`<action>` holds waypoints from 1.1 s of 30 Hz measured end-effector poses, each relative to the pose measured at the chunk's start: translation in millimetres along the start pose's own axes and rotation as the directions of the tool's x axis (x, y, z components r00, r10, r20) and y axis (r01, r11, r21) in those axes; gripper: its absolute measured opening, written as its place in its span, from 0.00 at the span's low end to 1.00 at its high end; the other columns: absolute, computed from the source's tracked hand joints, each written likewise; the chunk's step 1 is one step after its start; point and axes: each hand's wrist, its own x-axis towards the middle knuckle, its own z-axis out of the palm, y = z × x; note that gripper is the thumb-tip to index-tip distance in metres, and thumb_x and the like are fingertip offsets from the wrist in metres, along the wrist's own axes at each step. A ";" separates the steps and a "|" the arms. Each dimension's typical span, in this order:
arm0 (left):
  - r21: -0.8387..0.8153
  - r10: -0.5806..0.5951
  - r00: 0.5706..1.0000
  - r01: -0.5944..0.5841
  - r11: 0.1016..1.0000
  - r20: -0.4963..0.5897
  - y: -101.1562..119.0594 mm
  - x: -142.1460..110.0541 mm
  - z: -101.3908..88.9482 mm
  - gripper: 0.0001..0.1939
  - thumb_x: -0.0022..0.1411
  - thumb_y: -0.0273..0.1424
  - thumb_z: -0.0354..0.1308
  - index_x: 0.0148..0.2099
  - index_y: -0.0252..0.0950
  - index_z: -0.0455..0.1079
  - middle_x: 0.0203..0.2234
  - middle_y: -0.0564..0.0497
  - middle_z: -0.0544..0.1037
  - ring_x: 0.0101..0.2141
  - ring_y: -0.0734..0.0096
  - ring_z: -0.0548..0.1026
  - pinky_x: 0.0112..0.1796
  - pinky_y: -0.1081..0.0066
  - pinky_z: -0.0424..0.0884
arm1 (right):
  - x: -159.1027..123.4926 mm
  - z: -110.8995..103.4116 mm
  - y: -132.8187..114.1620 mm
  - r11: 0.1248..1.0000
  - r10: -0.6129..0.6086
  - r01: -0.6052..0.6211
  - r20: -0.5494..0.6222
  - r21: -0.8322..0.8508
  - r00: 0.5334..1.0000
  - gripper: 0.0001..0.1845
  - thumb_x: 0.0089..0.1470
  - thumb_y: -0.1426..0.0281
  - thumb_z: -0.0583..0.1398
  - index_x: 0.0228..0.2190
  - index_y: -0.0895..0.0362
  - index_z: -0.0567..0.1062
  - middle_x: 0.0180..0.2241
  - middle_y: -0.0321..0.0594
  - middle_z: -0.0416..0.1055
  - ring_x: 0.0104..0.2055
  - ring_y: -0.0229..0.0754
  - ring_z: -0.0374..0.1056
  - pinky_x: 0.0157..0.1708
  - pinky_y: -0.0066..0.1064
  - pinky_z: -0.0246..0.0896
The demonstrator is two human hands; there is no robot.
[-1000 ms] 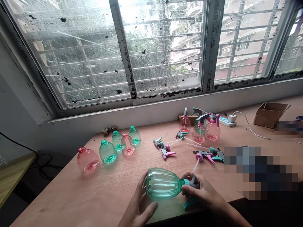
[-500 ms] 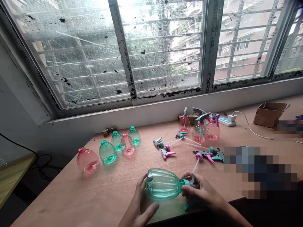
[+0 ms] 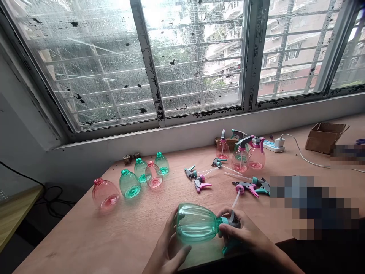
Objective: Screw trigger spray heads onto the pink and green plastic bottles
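A clear green spray bottle (image 3: 196, 222) lies sideways in the air near the table's front edge, its base to the left. My left hand (image 3: 168, 247) cups it around the base, fingers behind it and thumb low in front. At the neck, my right hand (image 3: 242, 226) grips the grey and teal trigger sprayer (image 3: 225, 220) with thumb and fingers. Part of the sprayer is hidden by that hand; its teal trigger shows below. Beyond the right hand lie loose trigger sprayers, one pink and grey (image 3: 245, 188) with its tube pointing toward me.
To the left stand capless bottles, pink (image 3: 105, 193) and green (image 3: 130, 184). More loose sprayers (image 3: 190, 173) lie mid-table. Bottles with sprayers fitted (image 3: 240, 158) stand at the back, near a power strip (image 3: 270, 145) and a cardboard box (image 3: 324, 137). A blurred patch covers the right side.
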 end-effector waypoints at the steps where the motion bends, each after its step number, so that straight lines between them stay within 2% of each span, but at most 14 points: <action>1: -0.007 0.000 1.000 0.000 1.000 0.004 -1.7 -0.6 -0.3 0.39 0.65 0.39 0.62 0.72 0.51 0.46 0.71 0.46 0.56 0.67 0.48 0.58 0.66 0.52 0.56 | 0.0 -0.1 0.2 1.000 -0.002 0.002 0.000 -0.004 1.000 0.22 0.51 0.57 0.70 0.38 0.57 0.70 0.26 0.37 0.79 0.25 0.39 0.72 0.26 0.28 0.66; 5: -0.047 -0.001 1.000 0.000 0.999 -0.017 -5.8 -0.7 -2.1 0.40 0.66 0.41 0.60 0.73 0.49 0.44 0.71 0.44 0.53 0.66 0.48 0.60 0.65 0.52 0.59 | 0.4 -0.3 0.4 1.000 -0.009 0.009 -0.003 -0.020 1.000 0.22 0.51 0.56 0.70 0.38 0.57 0.71 0.26 0.37 0.79 0.25 0.40 0.72 0.27 0.29 0.66; 10: 0.024 0.013 0.999 -0.012 1.000 -0.046 -7.2 3.9 -1.8 0.38 0.65 0.39 0.62 0.71 0.49 0.50 0.71 0.48 0.54 0.68 0.48 0.56 0.67 0.53 0.53 | 0.3 0.1 -0.6 0.999 0.002 -0.003 -0.008 -0.033 1.000 0.23 0.50 0.55 0.70 0.38 0.56 0.71 0.26 0.36 0.79 0.25 0.40 0.73 0.26 0.29 0.66; 14: -0.062 0.000 1.000 0.000 0.998 -0.008 -7.8 2.9 -1.7 0.40 0.64 0.39 0.64 0.71 0.52 0.48 0.69 0.46 0.59 0.67 0.48 0.59 0.65 0.52 0.58 | -0.1 0.4 -1.4 0.999 0.003 -0.004 -0.011 -0.040 1.000 0.23 0.49 0.54 0.70 0.38 0.56 0.71 0.25 0.36 0.79 0.24 0.40 0.72 0.26 0.29 0.66; 17: -0.082 0.006 1.000 -0.008 0.997 -0.027 -8.3 0.5 -3.3 0.42 0.63 0.41 0.64 0.72 0.50 0.47 0.70 0.44 0.57 0.67 0.46 0.58 0.64 0.52 0.59 | 0.2 0.1 -0.9 0.999 -0.001 0.000 -0.008 -0.044 1.000 0.23 0.49 0.54 0.70 0.38 0.56 0.71 0.26 0.37 0.79 0.25 0.40 0.72 0.26 0.30 0.66; 21: -0.072 -0.003 1.000 0.002 0.997 -0.007 -12.0 1.5 -4.0 0.40 0.63 0.41 0.63 0.71 0.47 0.49 0.68 0.41 0.61 0.66 0.44 0.60 0.63 0.53 0.62 | 0.8 -0.7 0.5 0.999 -0.005 0.004 -0.011 -0.040 1.000 0.23 0.49 0.54 0.70 0.38 0.56 0.70 0.26 0.37 0.79 0.25 0.40 0.72 0.26 0.30 0.66; 23: -0.077 0.038 0.999 -0.038 0.996 -0.001 -15.8 3.0 -2.5 0.39 0.62 0.41 0.64 0.70 0.50 0.50 0.69 0.43 0.57 0.66 0.43 0.59 0.62 0.55 0.64 | 0.8 -1.0 0.5 0.999 -0.004 0.004 -0.006 -0.043 1.000 0.23 0.50 0.54 0.69 0.38 0.56 0.71 0.26 0.37 0.79 0.25 0.40 0.72 0.26 0.30 0.65; 26: -0.086 0.118 0.993 -0.119 0.989 -0.023 -21.6 4.1 1.2 0.36 0.64 0.43 0.62 0.69 0.55 0.50 0.73 0.47 0.47 0.70 0.45 0.49 0.61 0.57 0.65 | 0.2 -1.0 -0.5 0.998 0.003 -0.003 0.000 -0.056 1.000 0.23 0.49 0.55 0.70 0.38 0.56 0.71 0.26 0.37 0.79 0.26 0.40 0.72 0.27 0.30 0.66; 28: -0.085 0.136 0.990 -0.138 0.987 -0.029 -24.0 3.8 2.9 0.34 0.65 0.44 0.60 0.68 0.56 0.49 0.73 0.47 0.46 0.70 0.46 0.47 0.61 0.56 0.64 | -0.5 -0.9 -1.3 0.998 0.013 -0.013 -0.004 -0.062 1.000 0.23 0.48 0.56 0.71 0.38 0.56 0.72 0.26 0.36 0.79 0.27 0.41 0.73 0.29 0.30 0.66; 31: -0.072 0.120 0.993 -0.121 0.990 -0.016 -24.9 3.6 2.8 0.38 0.64 0.44 0.61 0.69 0.55 0.45 0.71 0.43 0.51 0.69 0.47 0.54 0.63 0.52 0.60 | -1.3 -0.7 -1.6 0.998 0.016 -0.016 -0.005 -0.064 1.000 0.23 0.48 0.55 0.71 0.37 0.56 0.72 0.27 0.37 0.79 0.27 0.42 0.73 0.29 0.31 0.67; 33: -0.082 0.115 0.993 -0.115 0.990 -0.004 -24.6 3.9 1.1 0.44 0.61 0.44 0.65 0.70 0.53 0.42 0.71 0.42 0.52 0.68 0.45 0.55 0.63 0.49 0.58 | -1.6 -0.5 -1.1 0.998 0.009 -0.009 -0.004 -0.063 1.000 0.23 0.48 0.55 0.71 0.37 0.56 0.72 0.27 0.37 0.79 0.27 0.42 0.72 0.29 0.31 0.66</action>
